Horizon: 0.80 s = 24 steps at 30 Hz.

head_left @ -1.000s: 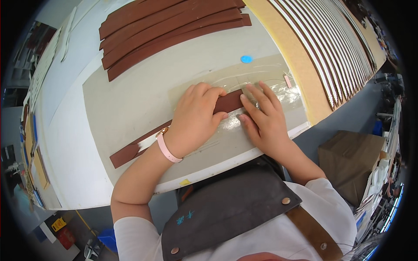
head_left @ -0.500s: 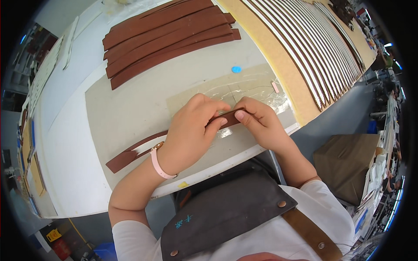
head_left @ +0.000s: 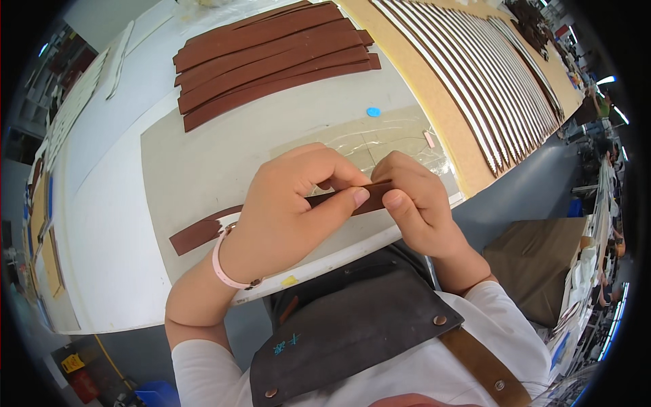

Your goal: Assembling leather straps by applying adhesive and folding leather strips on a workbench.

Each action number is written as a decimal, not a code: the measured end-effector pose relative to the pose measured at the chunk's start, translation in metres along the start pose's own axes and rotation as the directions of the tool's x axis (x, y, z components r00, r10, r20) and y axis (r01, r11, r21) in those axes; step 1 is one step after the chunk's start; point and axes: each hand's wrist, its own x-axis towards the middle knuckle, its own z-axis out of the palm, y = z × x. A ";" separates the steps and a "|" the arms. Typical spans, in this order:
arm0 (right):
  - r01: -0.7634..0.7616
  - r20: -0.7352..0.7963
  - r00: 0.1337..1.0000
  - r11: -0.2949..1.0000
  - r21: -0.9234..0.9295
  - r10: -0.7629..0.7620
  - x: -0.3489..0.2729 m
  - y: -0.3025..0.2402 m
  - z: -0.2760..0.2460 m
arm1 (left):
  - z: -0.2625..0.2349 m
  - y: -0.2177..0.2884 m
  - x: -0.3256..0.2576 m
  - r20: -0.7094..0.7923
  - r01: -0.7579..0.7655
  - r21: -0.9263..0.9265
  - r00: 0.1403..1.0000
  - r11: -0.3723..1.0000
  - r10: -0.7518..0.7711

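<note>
A dark brown leather-like strip (head_left: 196, 235) runs from left to right across the grey mat, with a white inner layer showing near its left end. My left hand (head_left: 288, 203) is closed on the strip toward its right end, pinching the upper edge between thumb and forefinger. Just beside it, my right hand (head_left: 424, 207) grips the right end, its thumb lying against the brown face. Between the two thumbs the edge looks folded or pressed together. My left hand and wrist cover the middle of the strip.
A stack of wide brown strips (head_left: 271, 61) lies at the far side of the grey mat (head_left: 203, 169). A blue oval piece (head_left: 373, 112) and a small pink piece (head_left: 429, 140) sit beyond my hands. Many brown-and-white strips line the tan board (head_left: 413, 81) at right.
Both hands have come slightly nearer to me and to the right, still pinching the strip. The view has shifted a little.
</note>
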 end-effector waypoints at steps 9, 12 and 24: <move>-0.031 0.031 0.999 0.982 0.188 0.026 -0.001 -0.018 0.004 | -0.007 0.012 -0.006 0.078 0.103 -0.276 0.993 0.956 -0.084; -0.103 0.034 0.995 0.959 0.264 0.098 0.001 -0.020 0.008 | -0.008 0.010 -0.006 0.021 0.084 -0.233 0.996 0.969 -0.082; 0.133 0.088 0.985 0.974 0.183 -0.151 0.010 -0.012 0.016 | -0.017 0.009 -0.004 0.070 -0.121 -0.095 0.989 0.988 0.128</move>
